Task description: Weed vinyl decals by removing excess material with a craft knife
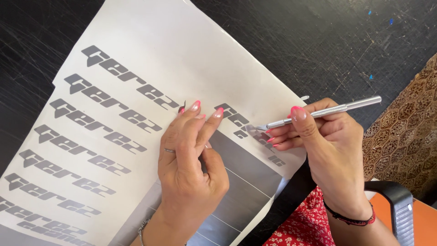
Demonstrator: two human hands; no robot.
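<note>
A large white backing sheet [150, 41] with several rows of grey cut vinyl lettering [98, 93] lies on a black table [318, 41]. My left hand [191, 155] rests flat on the sheet, fingertips pressing beside a partly weeded grey strip [241, 173]. My right hand [325, 141] holds a slim silver craft knife [318, 111] like a pen, its blade tip touching the lettering at the sheet's right edge, just right of my left fingertips.
The black table top is scratched and has small blue specks [371, 76]. A brown patterned surface [405, 132] lies at the right. A black and orange chair arm [400, 200] and red floral cloth [300, 223] sit at the lower right.
</note>
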